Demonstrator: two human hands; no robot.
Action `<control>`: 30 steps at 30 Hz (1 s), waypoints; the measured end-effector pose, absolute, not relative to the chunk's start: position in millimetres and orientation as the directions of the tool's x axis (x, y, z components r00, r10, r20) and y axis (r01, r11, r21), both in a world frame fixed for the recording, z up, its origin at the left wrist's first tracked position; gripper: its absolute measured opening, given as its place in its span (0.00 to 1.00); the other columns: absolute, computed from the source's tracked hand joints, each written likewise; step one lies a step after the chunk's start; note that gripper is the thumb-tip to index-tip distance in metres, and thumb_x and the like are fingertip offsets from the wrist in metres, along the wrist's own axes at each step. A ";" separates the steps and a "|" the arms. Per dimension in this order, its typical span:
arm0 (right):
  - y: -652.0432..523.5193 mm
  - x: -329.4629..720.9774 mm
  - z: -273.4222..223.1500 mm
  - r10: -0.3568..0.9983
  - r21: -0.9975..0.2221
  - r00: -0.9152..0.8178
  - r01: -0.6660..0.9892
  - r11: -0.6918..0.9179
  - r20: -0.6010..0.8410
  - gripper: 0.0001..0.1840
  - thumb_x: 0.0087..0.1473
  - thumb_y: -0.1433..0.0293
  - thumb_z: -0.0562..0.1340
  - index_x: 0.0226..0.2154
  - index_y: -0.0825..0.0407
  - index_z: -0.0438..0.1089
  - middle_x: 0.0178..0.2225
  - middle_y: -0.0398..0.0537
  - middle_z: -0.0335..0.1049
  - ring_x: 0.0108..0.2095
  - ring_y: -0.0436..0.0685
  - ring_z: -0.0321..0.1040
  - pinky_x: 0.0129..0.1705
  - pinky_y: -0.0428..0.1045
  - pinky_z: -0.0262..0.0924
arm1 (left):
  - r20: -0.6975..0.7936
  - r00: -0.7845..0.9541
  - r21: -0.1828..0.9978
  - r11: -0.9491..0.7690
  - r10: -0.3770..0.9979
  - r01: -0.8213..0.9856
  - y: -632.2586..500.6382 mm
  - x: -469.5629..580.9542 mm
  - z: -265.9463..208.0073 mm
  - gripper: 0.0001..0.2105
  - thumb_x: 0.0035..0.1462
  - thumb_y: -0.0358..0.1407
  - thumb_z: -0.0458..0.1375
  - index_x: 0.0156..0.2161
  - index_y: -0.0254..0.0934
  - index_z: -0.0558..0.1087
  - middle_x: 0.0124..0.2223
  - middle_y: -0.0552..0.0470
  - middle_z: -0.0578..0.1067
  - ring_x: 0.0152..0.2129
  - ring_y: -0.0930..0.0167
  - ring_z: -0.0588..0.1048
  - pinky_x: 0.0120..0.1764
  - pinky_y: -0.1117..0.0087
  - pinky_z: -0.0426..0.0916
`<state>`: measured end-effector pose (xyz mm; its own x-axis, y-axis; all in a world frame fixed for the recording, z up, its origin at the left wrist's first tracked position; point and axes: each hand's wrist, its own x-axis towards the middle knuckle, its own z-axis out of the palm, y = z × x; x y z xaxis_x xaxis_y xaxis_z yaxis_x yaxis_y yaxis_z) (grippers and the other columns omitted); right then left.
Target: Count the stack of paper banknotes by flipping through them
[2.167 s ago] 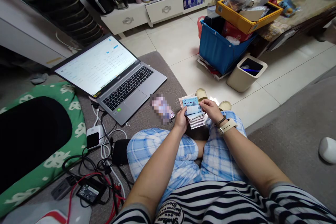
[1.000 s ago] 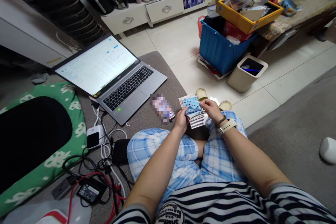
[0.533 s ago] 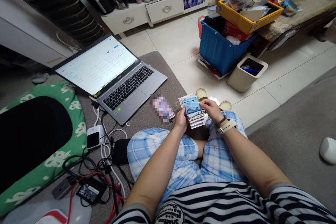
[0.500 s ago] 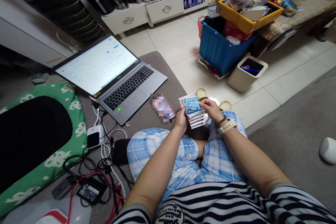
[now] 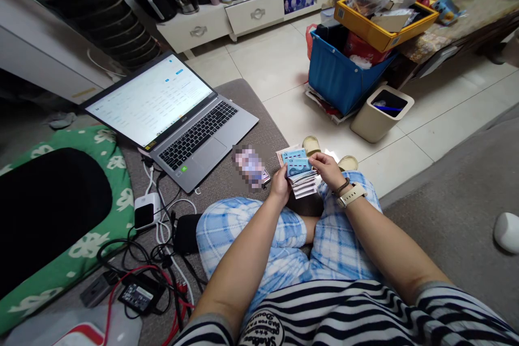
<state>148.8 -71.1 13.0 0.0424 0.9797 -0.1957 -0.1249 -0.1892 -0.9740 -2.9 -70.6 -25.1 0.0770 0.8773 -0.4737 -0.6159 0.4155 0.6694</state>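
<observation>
Grey cushion [image 5: 243,113] bears laptop [image 5: 178,119]; tiled floor [image 5: 284,65] beyond.

A thick stack of cards [image 5: 302,179] sits just above the person's plaid knees, pale edges fanned slightly toward the near side. The left hand [image 5: 279,184] cups its left edge from below; the right hand [image 5: 327,168] pinches the top blue card [image 5: 299,165], lifted a little off the stack. More blue and pink cards [image 5: 288,154] lie just beyond, on the far side.
</observation>
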 end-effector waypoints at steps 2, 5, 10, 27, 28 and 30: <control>-71.5 148.8 13.7 0.980 -0.975 0.052 -0.128 -0.183 -0.191 0.19 0.41 0.52 0.67 0.22 0.49 0.66 0.19 0.38 0.57 0.21 0.49 0.50 0.25 0.47 0.48 | -0.481 0.078 0.665 0.421 0.873 -0.616 -70.4 -2.8 -25.6 0.14 0.49 0.43 0.66 0.37 0.32 0.78 0.38 0.44 0.83 0.46 0.57 0.79 0.53 0.57 0.70; -71.8 148.9 14.4 0.981 -0.975 0.055 -0.134 -0.179 -0.188 0.19 0.41 0.52 0.67 0.22 0.50 0.66 0.19 0.38 0.58 0.21 0.49 0.51 0.25 0.47 0.49 | -0.482 0.084 0.664 0.426 0.872 -0.615 -70.6 -2.9 -25.1 0.15 0.49 0.43 0.66 0.37 0.32 0.79 0.38 0.43 0.83 0.46 0.57 0.79 0.53 0.57 0.70; -71.6 148.7 13.8 0.980 -0.971 0.042 -0.150 -0.186 -0.194 0.19 0.42 0.53 0.68 0.23 0.50 0.66 0.19 0.38 0.57 0.21 0.49 0.52 0.25 0.47 0.49 | -0.492 0.078 0.661 0.431 0.867 -0.615 -71.1 -3.0 -23.4 0.14 0.49 0.43 0.66 0.36 0.33 0.78 0.38 0.44 0.83 0.46 0.57 0.79 0.52 0.56 0.70; -70.5 149.7 7.6 0.977 -0.976 0.095 -0.117 -0.182 -0.193 0.23 0.39 0.50 0.72 0.24 0.50 0.66 0.19 0.39 0.64 0.20 0.49 0.54 0.25 0.48 0.49 | -0.467 0.084 0.684 0.420 0.880 -0.597 -72.4 -4.8 -18.1 0.15 0.42 0.41 0.70 0.35 0.32 0.79 0.38 0.43 0.83 0.47 0.56 0.78 0.52 0.56 0.69; -70.2 150.1 5.8 0.974 -0.977 0.114 -0.113 -0.184 -0.196 0.23 0.39 0.50 0.72 0.24 0.50 0.66 0.19 0.39 0.63 0.21 0.49 0.54 0.25 0.48 0.49 | -0.467 0.084 0.686 0.421 0.880 -0.593 -72.7 -4.9 -16.3 0.16 0.41 0.40 0.71 0.34 0.32 0.79 0.37 0.43 0.83 0.46 0.55 0.78 0.52 0.56 0.69; -69.6 150.8 2.9 0.971 -0.977 0.135 -0.103 -0.187 -0.200 0.23 0.39 0.50 0.72 0.24 0.49 0.66 0.19 0.38 0.61 0.21 0.50 0.54 0.26 0.48 0.49 | -0.464 0.087 0.687 0.420 0.881 -0.593 -73.2 -5.1 -13.5 0.16 0.39 0.39 0.71 0.34 0.32 0.79 0.37 0.44 0.82 0.46 0.55 0.78 0.52 0.56 0.69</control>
